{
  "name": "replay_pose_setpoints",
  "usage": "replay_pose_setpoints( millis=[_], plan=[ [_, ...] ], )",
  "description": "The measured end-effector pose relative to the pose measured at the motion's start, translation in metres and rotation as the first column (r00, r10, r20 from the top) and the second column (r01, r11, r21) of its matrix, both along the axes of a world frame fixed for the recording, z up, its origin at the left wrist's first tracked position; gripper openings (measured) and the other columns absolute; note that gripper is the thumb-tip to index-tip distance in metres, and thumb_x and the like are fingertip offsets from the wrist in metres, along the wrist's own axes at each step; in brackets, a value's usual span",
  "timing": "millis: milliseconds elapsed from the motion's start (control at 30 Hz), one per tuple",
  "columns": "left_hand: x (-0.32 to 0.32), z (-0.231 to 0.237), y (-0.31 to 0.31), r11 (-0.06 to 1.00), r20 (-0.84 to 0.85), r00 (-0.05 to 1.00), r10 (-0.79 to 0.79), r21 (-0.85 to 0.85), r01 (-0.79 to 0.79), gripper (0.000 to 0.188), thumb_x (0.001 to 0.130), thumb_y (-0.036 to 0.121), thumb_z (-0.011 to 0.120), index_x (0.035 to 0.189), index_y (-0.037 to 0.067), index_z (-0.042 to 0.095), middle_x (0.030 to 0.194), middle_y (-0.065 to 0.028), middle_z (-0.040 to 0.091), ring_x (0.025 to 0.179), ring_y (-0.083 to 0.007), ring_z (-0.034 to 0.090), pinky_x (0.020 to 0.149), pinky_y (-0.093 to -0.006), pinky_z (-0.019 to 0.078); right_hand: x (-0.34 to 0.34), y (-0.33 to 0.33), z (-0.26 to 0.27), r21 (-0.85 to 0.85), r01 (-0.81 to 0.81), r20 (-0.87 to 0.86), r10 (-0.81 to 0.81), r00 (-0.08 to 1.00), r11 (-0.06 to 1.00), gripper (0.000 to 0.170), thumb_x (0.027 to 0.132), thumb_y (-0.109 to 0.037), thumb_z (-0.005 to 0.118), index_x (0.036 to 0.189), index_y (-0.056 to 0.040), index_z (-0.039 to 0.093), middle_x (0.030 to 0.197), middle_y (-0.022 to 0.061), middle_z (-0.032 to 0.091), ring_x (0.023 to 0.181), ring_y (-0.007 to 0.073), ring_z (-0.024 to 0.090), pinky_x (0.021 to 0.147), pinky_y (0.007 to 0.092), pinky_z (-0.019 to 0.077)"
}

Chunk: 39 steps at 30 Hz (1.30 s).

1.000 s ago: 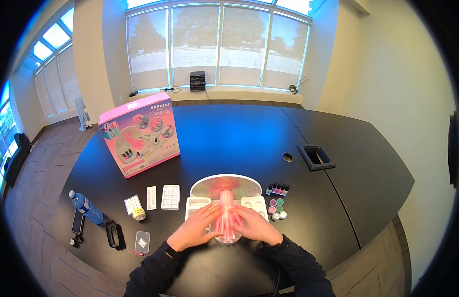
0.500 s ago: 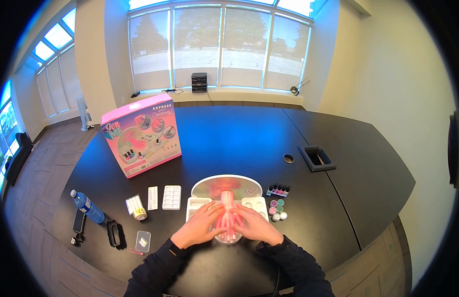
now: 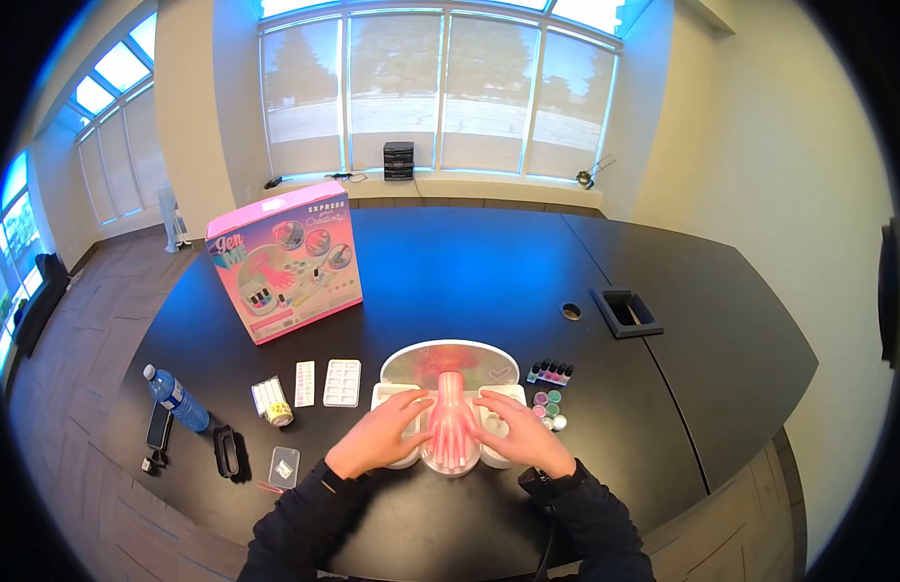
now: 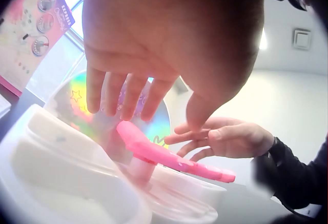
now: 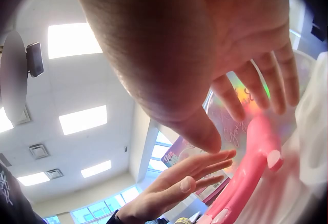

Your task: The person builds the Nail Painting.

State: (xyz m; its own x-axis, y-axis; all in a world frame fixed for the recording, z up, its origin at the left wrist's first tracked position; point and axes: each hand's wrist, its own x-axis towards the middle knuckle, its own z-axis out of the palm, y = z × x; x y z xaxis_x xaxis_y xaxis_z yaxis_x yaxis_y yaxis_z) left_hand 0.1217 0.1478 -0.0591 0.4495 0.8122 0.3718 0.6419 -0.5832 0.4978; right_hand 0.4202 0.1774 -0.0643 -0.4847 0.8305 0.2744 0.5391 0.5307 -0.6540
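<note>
A pink model hand [image 3: 452, 427] points its fingers toward the person, mounted on a white station [image 3: 392, 397] with a rounded shiny back panel [image 3: 421, 364]. The left hand [image 3: 384, 434] hovers at the model's left side, fingers spread and relaxed. On the other side the right hand [image 3: 523, 434] is held the same way. In the left wrist view the pink model [image 4: 169, 154] rises on a short stand beneath the left palm [image 4: 164, 39], with a gap between them. The right wrist view shows the model [image 5: 251, 167] below the right fingers, apart from them. Neither hand holds anything.
Left of the station lie a white tray [image 3: 342, 383], a sticker sheet [image 3: 305, 384], a yellow roll [image 3: 278, 415], a small clear case [image 3: 284, 468] and a water bottle [image 3: 178, 400]. A pink box [image 3: 290, 267] stands behind. Polish bottles [image 3: 550, 371] and small jars [image 3: 547, 404] are at right.
Both hands have moved apart, away from above the pink model hand to its two sides, uncovering it. The head view has shifted slightly.
</note>
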Motion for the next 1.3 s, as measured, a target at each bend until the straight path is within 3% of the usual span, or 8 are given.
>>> replay_pose_setpoints(
  millis=[267,333,367,633,733,833,900,1300],
  plan=[
    [-0.052,0.01,0.011,0.984,-0.027,0.987,0.161,-0.075,-0.162,0.037,0.098,0.019,0.081,0.131,0.005,0.072,0.134,-0.016,0.072,0.126,-0.0404,0.068,0.107,-0.0457,0.0564,0.025,-0.001,0.018,-0.042,0.059,-0.04,-0.061,0.997,0.997,0.051,0.098,-0.033,0.08,0.141,-0.0067,0.071,0.153,0.0182,0.067,0.142,0.039,0.061,0.119,0.0475,0.0487],
    [-0.066,0.011,0.017,0.979,-0.061,0.977,0.206,0.006,-0.206,0.041,0.094,0.015,0.081,0.133,0.005,0.07,0.129,-0.015,0.072,0.122,-0.0401,0.069,0.102,-0.0477,0.0583,0.032,-0.002,0.02,-0.04,0.078,-0.041,-0.079,0.996,0.996,0.049,0.098,-0.033,0.08,0.139,-0.0067,0.072,0.15,0.0181,0.069,0.14,0.0386,0.063,0.118,0.0472,0.0493],
    [-0.075,0.007,0.022,0.97,-0.085,0.966,0.243,-0.012,-0.245,0.053,0.089,0.017,0.087,0.137,0.006,0.07,0.134,-0.0151,0.071,0.129,-0.04,0.066,0.111,-0.0465,0.0548,0.037,-0.002,0.018,-0.035,0.113,-0.044,-0.114,0.992,0.993,0.048,0.098,-0.032,0.08,0.138,-0.0064,0.073,0.147,0.0177,0.071,0.136,0.0378,0.065,0.116,0.0469,0.0509],
    [-0.141,-0.029,0.069,0.945,-0.354,0.881,0.313,0.025,-0.326,0.088,0.065,0.027,0.102,0.144,0.005,0.067,0.151,-0.0161,0.064,0.139,-0.0394,0.06,0.119,-0.0469,0.0508,0.071,-0.004,0.018,-0.086,0.217,-0.062,-0.222,0.973,0.972,0.041,0.096,-0.026,0.083,0.129,-0.0044,0.076,0.138,0.0153,0.076,0.125,0.0363,0.072,0.108,0.0453,0.0563],
    [-0.151,-0.035,0.082,0.933,-0.446,0.845,0.294,-0.056,-0.355,0.101,0.063,0.031,0.105,0.151,0.007,0.063,0.159,-0.0158,0.059,0.148,-0.0387,0.054,0.124,-0.0482,0.0466,0.082,-0.003,0.009,-0.01,0.231,-0.052,-0.231,0.972,0.973,0.04,0.094,-0.025,0.083,0.128,-0.0039,0.076,0.136,0.0157,0.077,0.125,0.0375,0.072,0.109,0.0453,0.0558],
    [-0.156,-0.04,0.096,0.924,-0.464,0.852,0.241,-0.158,-0.348,0.111,0.059,0.035,0.107,0.156,0.007,0.059,0.165,-0.0179,0.054,0.153,-0.0393,0.05,0.127,-0.0476,0.044,0.087,-0.005,0.008,0.046,0.246,-0.046,-0.244,0.969,0.968,0.037,0.098,-0.024,0.081,0.129,-0.0037,0.077,0.132,0.014,0.078,0.119,0.0307,0.075,0.099,0.0395,0.0597],
    [-0.157,-0.039,0.101,0.928,-0.463,0.86,0.214,-0.179,-0.327,0.111,0.06,0.037,0.106,0.156,0.008,0.059,0.166,-0.018,0.054,0.153,-0.0391,0.05,0.126,-0.0483,0.0452,0.087,-0.01,0.016,-0.027,0.246,-0.079,-0.248,0.966,0.969,0.038,0.094,-0.023,0.082,0.126,-0.0034,0.076,0.134,0.0157,0.078,0.126,0.0379,0.071,0.11,0.0457,0.0555],
    [-0.161,-0.039,0.12,0.925,-0.519,0.851,0.08,-0.28,-0.258,0.124,0.057,0.045,0.106,0.162,0.006,0.051,0.161,-0.0195,0.056,0.153,-0.0381,0.049,0.127,-0.0459,0.0442,0.096,-0.014,0.012,0.034,0.265,-0.061,-0.263,0.963,0.964,0.037,0.094,-0.022,0.081,0.126,-0.0041,0.077,0.133,0.0171,0.077,0.125,0.0389,0.071,0.111,0.0463,0.0546]
  ],
)
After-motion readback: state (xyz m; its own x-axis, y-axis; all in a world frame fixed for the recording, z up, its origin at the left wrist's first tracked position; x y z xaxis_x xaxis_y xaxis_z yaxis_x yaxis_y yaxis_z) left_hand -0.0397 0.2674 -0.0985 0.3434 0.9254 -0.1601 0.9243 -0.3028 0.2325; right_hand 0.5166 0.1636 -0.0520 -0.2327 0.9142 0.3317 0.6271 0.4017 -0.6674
